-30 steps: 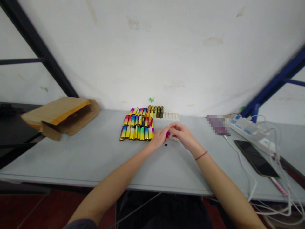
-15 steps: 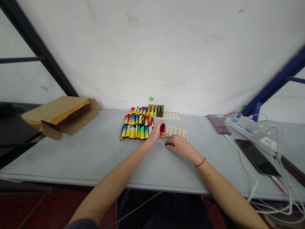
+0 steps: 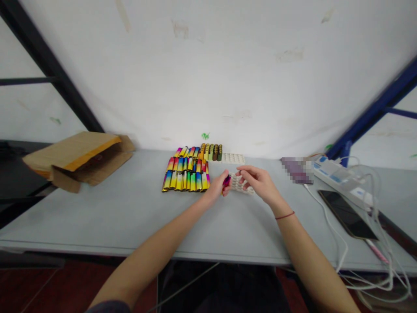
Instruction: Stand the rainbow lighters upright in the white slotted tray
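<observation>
My left hand grips a small red and purple lighter, just above the grey table. My right hand is raised beside it, its fingertips pinched at the lighter's top end; whether they hold a small part I cannot tell. Directly behind both hands lies a white moulded tray, partly hidden by them. To the left of my left hand, several rainbow-coloured lighters lie packed in rows.
A row of upright brownish lighters and a second white tray stand near the wall. An open cardboard box sits far left. At right lie a power strip, a phone and white cables.
My right hand lifted from the table, where it had reached down half a second ago, and came back up to the lighter. My left hand lowered the lighter slightly.
</observation>
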The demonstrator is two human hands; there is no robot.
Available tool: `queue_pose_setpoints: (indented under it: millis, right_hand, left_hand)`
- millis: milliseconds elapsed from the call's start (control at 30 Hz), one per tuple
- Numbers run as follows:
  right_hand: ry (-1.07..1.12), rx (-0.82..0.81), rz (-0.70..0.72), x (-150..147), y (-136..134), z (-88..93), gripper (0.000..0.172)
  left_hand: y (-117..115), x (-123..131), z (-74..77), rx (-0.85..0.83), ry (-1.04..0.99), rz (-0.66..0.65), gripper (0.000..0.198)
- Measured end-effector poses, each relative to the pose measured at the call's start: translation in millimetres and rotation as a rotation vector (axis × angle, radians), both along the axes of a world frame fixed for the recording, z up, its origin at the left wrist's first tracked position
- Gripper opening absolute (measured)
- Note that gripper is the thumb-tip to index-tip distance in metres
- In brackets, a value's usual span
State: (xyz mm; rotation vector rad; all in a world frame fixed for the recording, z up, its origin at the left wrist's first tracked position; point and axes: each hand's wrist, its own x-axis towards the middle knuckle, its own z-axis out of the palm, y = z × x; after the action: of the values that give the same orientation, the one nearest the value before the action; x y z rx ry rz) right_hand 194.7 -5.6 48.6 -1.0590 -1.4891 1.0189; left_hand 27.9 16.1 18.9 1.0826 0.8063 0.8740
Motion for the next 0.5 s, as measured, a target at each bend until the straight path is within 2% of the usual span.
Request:
queue_pose_setpoints:
  millis: [133,333,400,500]
  right_hand:
    - [0.029,-0.009,0.022,-4.3,-0.8,-1.5,0.048]
    - [-0.085,0.111,-0.177,-4.4,2.4,-10.3,0.041]
    - [-0.064,0.147,-0.16,-5.2,2.7,-12.1,0.04]
    - [-0.007,0.103,-0.047,-7.2,1.6,-12.8,0.043]
  left_hand:
    - [-0.7,1.6,-2.5,0.019,-0.017,-0.007,0.055]
    - [-1.2,2.4,-0.2,-0.073,-0.03,-0.075,0.057]
    - [-2.5,2.1,2.0,-0.126,-0.039,-0.116,0.057]
    - [-5.3,1.4,5.7,-0.178,-0.028,-0.173,0.057]
